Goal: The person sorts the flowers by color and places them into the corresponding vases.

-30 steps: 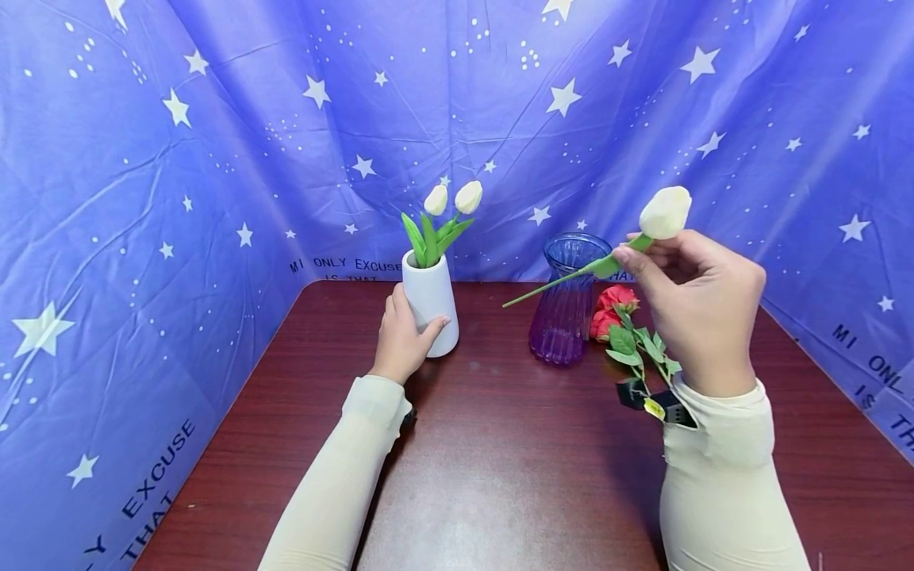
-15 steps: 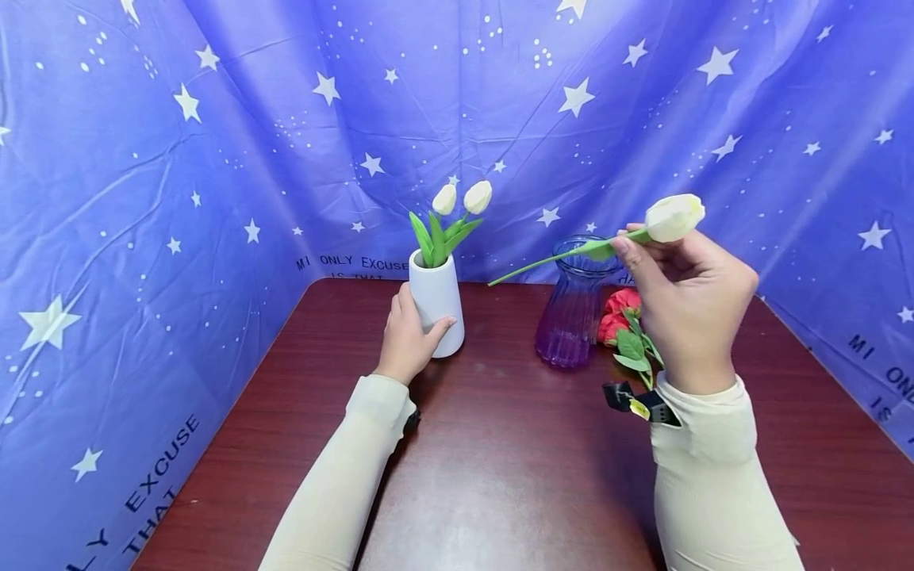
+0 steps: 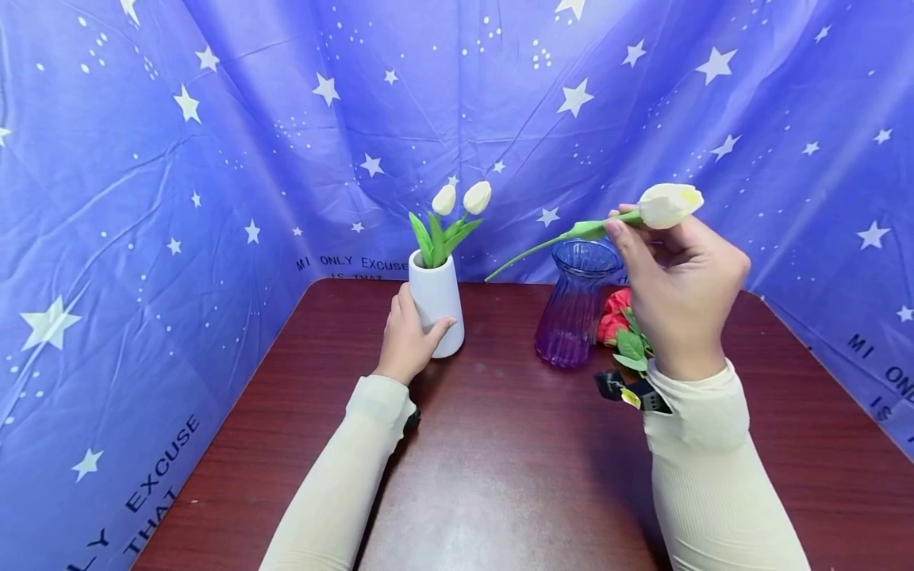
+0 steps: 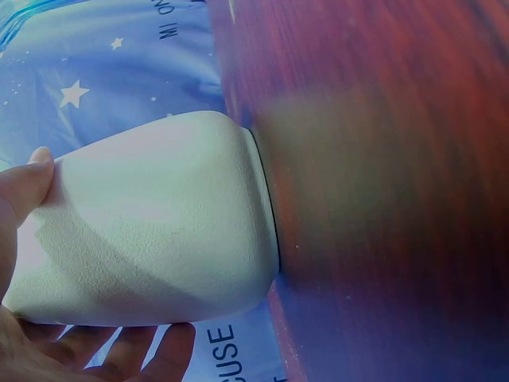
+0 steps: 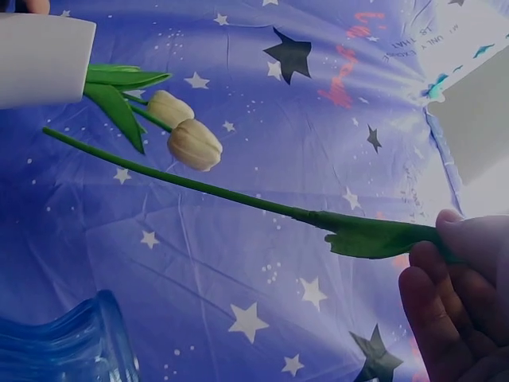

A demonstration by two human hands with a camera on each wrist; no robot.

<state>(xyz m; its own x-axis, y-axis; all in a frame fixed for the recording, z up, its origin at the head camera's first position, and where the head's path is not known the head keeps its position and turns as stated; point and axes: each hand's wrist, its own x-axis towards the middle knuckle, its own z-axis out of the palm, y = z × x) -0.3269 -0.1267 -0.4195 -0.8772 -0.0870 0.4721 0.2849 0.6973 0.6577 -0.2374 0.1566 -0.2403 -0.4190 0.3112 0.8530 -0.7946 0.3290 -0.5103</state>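
Note:
A white vase (image 3: pixel 437 305) stands on the table with two white tulips (image 3: pixel 477 197) in it. My left hand (image 3: pixel 410 337) grips the vase around its side; in the left wrist view the thumb lies on one side of the vase (image 4: pixel 159 215) and the fingers on the other. My right hand (image 3: pixel 678 293) pinches a third white tulip (image 3: pixel 667 206) just below its bloom, above and right of the glass vase. In the right wrist view its bare stem (image 5: pixel 183 181) points toward the white vase (image 5: pixel 48 60), with a gap between them.
A ribbed blue-purple glass vase (image 3: pixel 567 317) stands right of the white vase, below the held stem. Red roses (image 3: pixel 612 319) with green leaves lie beside it, partly hidden behind my right hand. A blue star-patterned cloth (image 3: pixel 400 95) surrounds the dark red table (image 3: pixel 500 476).
My right hand has moved left, and the tulip in it has tilted from sloping to nearer level. The camera view has shifted slightly. My left hand keeps its grip on the white vase.

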